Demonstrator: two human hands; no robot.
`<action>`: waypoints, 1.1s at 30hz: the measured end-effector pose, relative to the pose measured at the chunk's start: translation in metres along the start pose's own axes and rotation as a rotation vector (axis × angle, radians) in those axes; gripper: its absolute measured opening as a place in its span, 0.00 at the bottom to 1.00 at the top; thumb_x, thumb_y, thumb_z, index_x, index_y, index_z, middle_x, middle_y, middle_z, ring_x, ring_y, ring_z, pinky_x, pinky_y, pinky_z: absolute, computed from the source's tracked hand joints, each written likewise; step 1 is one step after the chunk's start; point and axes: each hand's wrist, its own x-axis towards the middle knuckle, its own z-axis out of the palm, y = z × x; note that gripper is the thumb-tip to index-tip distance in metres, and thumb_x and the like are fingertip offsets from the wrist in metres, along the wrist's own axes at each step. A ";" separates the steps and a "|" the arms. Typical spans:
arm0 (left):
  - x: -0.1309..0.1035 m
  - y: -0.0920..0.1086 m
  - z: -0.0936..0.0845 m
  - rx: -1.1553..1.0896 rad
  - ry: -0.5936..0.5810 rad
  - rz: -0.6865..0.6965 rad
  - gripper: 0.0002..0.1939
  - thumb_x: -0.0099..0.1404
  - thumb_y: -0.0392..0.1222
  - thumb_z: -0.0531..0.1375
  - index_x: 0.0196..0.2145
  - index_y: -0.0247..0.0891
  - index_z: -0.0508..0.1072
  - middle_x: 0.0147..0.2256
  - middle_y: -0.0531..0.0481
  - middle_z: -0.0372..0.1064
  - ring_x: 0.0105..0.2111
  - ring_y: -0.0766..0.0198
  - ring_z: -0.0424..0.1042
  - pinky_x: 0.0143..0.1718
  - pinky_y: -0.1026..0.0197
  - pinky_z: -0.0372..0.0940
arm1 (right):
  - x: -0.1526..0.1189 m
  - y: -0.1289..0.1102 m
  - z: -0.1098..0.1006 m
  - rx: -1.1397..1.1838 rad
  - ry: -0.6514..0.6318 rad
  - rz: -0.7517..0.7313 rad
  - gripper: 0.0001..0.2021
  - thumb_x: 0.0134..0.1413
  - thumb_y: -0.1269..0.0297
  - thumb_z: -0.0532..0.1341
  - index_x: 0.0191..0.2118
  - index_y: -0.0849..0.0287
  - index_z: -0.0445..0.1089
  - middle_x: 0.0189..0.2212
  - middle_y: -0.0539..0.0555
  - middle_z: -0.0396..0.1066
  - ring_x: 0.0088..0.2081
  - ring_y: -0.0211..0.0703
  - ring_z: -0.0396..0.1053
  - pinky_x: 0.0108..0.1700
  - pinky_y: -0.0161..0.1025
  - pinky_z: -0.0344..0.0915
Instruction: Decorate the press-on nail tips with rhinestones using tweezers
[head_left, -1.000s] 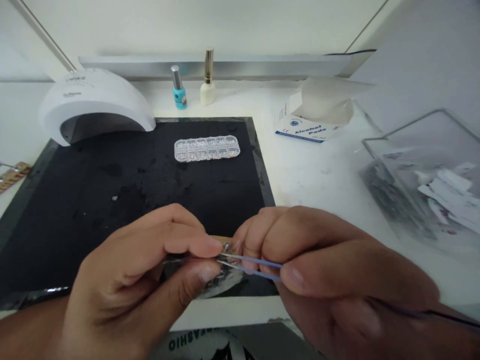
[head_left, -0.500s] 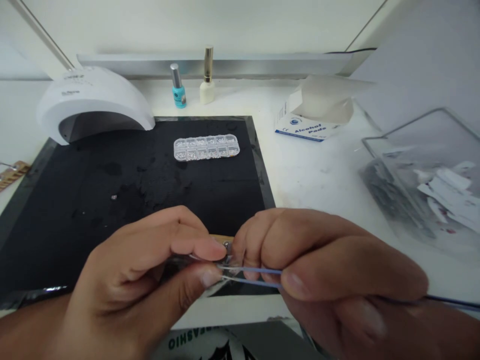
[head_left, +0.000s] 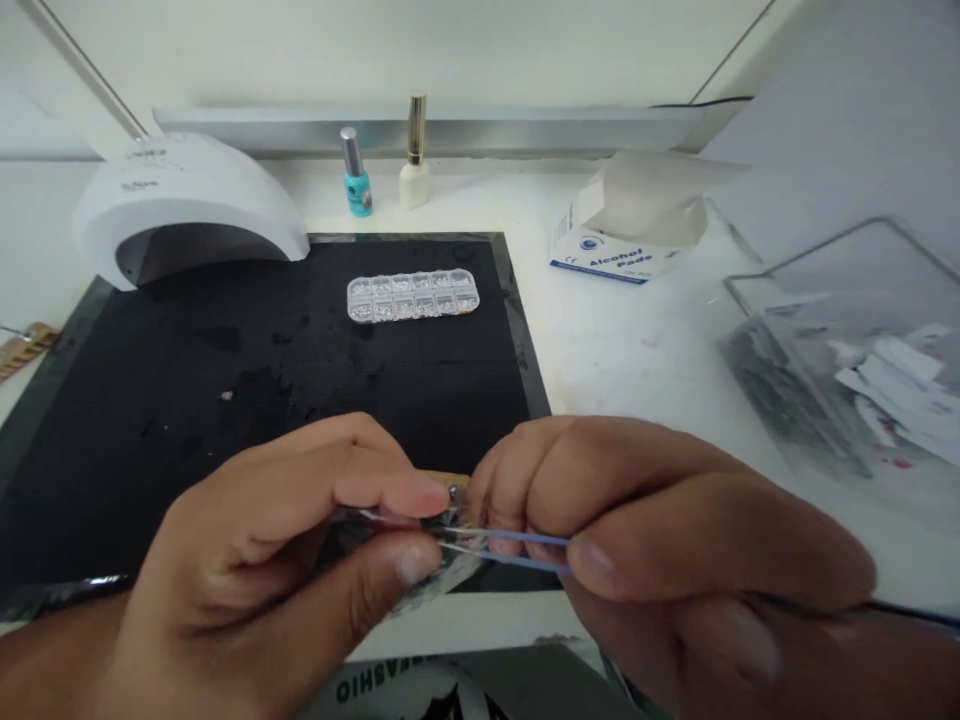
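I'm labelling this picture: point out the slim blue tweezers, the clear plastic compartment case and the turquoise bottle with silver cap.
Slim blue tweezers (head_left: 525,538): head view, upper prong.
Clear plastic case (head_left: 412,297): head view, central dividers.
Turquoise bottle (head_left: 358,194): head view, coloured body.

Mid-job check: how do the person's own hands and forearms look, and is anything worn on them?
The left hand and right hand are both bare: no gloves, and no rings on the fingers in view. The visible thumbnails look short and unpainted. No sleeve shows on the visible part of either forearm.
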 end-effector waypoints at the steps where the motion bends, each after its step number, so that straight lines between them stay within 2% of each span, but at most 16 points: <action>1: -0.001 -0.001 0.000 -0.004 -0.007 -0.004 0.14 0.65 0.27 0.65 0.43 0.45 0.77 0.33 0.54 0.75 0.28 0.69 0.75 0.26 0.72 0.71 | 0.001 0.000 0.001 -0.011 0.010 -0.003 0.15 0.65 0.47 0.62 0.41 0.53 0.77 0.27 0.52 0.69 0.27 0.42 0.71 0.28 0.43 0.75; 4: -0.002 -0.002 0.000 -0.004 0.000 -0.020 0.14 0.66 0.29 0.65 0.44 0.46 0.78 0.34 0.53 0.75 0.29 0.69 0.74 0.26 0.72 0.72 | 0.003 0.000 0.002 -0.034 0.037 -0.017 0.16 0.65 0.47 0.62 0.39 0.54 0.78 0.24 0.52 0.69 0.25 0.43 0.70 0.27 0.42 0.73; 12: 0.002 0.000 -0.001 -0.033 0.034 -0.037 0.12 0.63 0.28 0.66 0.40 0.43 0.79 0.31 0.54 0.75 0.27 0.71 0.74 0.25 0.76 0.71 | 0.000 0.004 0.000 -0.010 0.023 -0.008 0.17 0.63 0.46 0.63 0.37 0.54 0.79 0.26 0.52 0.70 0.27 0.42 0.73 0.29 0.41 0.73; 16: 0.000 -0.004 -0.003 -0.099 -0.009 -0.071 0.16 0.65 0.29 0.66 0.46 0.48 0.79 0.32 0.55 0.75 0.27 0.71 0.75 0.26 0.76 0.72 | 0.005 0.002 0.008 -0.028 0.102 -0.014 0.18 0.64 0.45 0.63 0.36 0.54 0.80 0.22 0.51 0.69 0.23 0.41 0.70 0.25 0.40 0.70; 18: -0.001 -0.007 -0.002 -0.128 0.010 -0.094 0.17 0.66 0.30 0.66 0.48 0.50 0.79 0.33 0.55 0.76 0.27 0.70 0.77 0.26 0.76 0.73 | 0.007 0.001 0.010 -0.037 0.110 -0.016 0.18 0.64 0.46 0.63 0.36 0.55 0.80 0.22 0.51 0.68 0.23 0.41 0.70 0.25 0.40 0.71; 20: -0.002 -0.009 -0.002 -0.137 0.053 -0.125 0.17 0.66 0.31 0.66 0.47 0.51 0.79 0.32 0.56 0.77 0.27 0.70 0.77 0.27 0.76 0.73 | 0.007 0.000 0.010 -0.039 0.098 -0.014 0.16 0.65 0.48 0.63 0.37 0.54 0.80 0.22 0.51 0.69 0.24 0.41 0.72 0.26 0.40 0.72; 23: -0.001 -0.010 -0.002 -0.162 0.057 -0.172 0.15 0.66 0.31 0.66 0.45 0.51 0.80 0.29 0.56 0.77 0.24 0.70 0.76 0.25 0.77 0.72 | 0.007 0.001 0.006 -0.032 0.072 -0.014 0.15 0.68 0.54 0.61 0.36 0.54 0.81 0.23 0.51 0.70 0.26 0.42 0.74 0.30 0.41 0.75; 26: 0.001 -0.010 -0.002 -0.234 0.081 -0.234 0.14 0.66 0.33 0.66 0.44 0.53 0.82 0.26 0.57 0.76 0.22 0.71 0.74 0.23 0.76 0.72 | 0.005 0.004 0.006 -0.017 0.082 -0.018 0.17 0.72 0.61 0.57 0.35 0.54 0.82 0.22 0.50 0.71 0.26 0.40 0.74 0.34 0.43 0.76; 28: 0.004 -0.010 -0.003 -0.273 0.145 -0.287 0.11 0.64 0.35 0.68 0.41 0.51 0.83 0.25 0.56 0.76 0.22 0.71 0.74 0.23 0.75 0.71 | 0.003 0.008 0.008 0.007 0.134 -0.015 0.17 0.73 0.64 0.56 0.35 0.54 0.82 0.22 0.50 0.71 0.26 0.40 0.73 0.37 0.45 0.76; 31: 0.011 -0.010 -0.007 -0.341 0.326 -0.334 0.05 0.62 0.38 0.71 0.36 0.47 0.84 0.24 0.55 0.75 0.20 0.73 0.71 0.22 0.76 0.68 | 0.001 0.017 0.007 0.092 0.236 -0.046 0.14 0.70 0.66 0.57 0.38 0.56 0.81 0.23 0.52 0.72 0.27 0.41 0.71 0.35 0.44 0.71; 33: 0.020 -0.014 -0.011 -0.378 0.456 -0.293 0.04 0.61 0.37 0.71 0.35 0.44 0.83 0.24 0.55 0.75 0.20 0.73 0.70 0.21 0.75 0.66 | 0.001 0.022 0.003 0.151 0.209 -0.077 0.12 0.67 0.68 0.58 0.41 0.59 0.81 0.24 0.53 0.72 0.27 0.41 0.70 0.31 0.43 0.68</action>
